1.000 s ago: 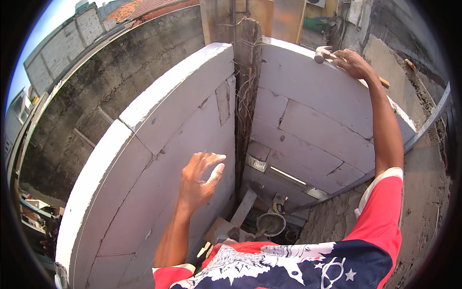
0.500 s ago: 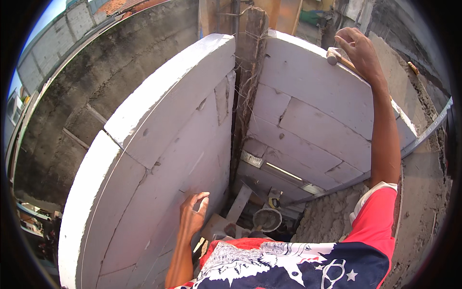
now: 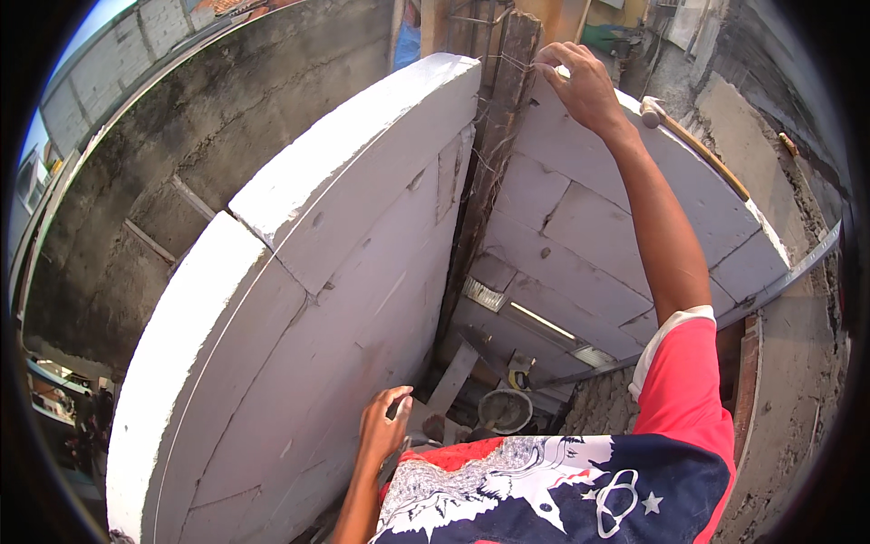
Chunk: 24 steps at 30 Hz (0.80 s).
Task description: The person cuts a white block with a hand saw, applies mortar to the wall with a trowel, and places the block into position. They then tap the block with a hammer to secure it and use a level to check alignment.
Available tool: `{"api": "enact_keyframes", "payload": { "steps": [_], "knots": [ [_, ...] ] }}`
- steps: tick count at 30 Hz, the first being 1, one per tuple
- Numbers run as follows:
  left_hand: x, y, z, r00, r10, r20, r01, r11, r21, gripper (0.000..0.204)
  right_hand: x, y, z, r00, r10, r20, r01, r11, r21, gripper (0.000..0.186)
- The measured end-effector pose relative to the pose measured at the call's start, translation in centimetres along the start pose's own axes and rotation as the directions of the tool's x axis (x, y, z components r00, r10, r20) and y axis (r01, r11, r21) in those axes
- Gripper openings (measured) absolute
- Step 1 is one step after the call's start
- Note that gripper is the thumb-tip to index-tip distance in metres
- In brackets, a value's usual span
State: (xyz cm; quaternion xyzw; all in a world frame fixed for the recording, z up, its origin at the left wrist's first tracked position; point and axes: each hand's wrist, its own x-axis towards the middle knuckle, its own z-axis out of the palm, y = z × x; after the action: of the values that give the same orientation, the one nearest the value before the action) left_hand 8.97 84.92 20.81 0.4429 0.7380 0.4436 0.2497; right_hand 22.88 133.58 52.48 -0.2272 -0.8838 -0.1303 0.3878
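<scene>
My right hand (image 3: 583,86) is raised over the top edge of the right block wall (image 3: 603,227), near the dark wooden post (image 3: 497,118) in the corner. Its thumb and fingers are pinched; whatever they hold is too small to make out. Low beside the left block wall (image 3: 362,263), my left hand (image 3: 384,424) is curled with thumb and forefinger close together, its contents also unclear. A thin string (image 3: 213,354) runs along the upper part of the left wall. On top of the right wall lies a hammer (image 3: 702,150) with a wooden handle, apart from my hand.
Below stands a bucket (image 3: 505,412) beside a board (image 3: 451,381) and a hand saw (image 3: 520,372) with a yellow-and-black handle. A metal straightedge (image 3: 807,258) crosses at the right. Beyond the left wall rises an old grey wall (image 3: 227,109).
My right hand has moved left along the wall top, from above the hammer toward the post, uncovering the hammer's handle. My left hand stays low, still curled. The view has shifted slightly.
</scene>
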Motion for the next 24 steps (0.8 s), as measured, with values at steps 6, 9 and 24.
{"api": "enact_keyframes", "payload": {
  "steps": [6,9,24],
  "knots": [
    [-2.0,-1.2,-0.7,0.987,-0.154,0.040,0.151,0.986,0.067,0.029,-0.5,-0.5,-1.6,0.971,-0.122,-0.205,0.055,0.951,-0.305,0.017],
    [-1.8,-0.7,-0.9,0.968,-0.243,0.062,0.237,0.967,0.090,0.030,-0.9,-1.9,-1.4,0.970,-0.070,-0.233,-0.004,0.954,-0.301,0.019],
    [-1.6,-2.9,-0.5,0.937,-0.323,0.130,0.314,0.945,0.086,0.033,-0.6,-1.2,2.1,0.897,0.439,0.061,-0.429,0.824,0.371,0.030]
  ]
}}
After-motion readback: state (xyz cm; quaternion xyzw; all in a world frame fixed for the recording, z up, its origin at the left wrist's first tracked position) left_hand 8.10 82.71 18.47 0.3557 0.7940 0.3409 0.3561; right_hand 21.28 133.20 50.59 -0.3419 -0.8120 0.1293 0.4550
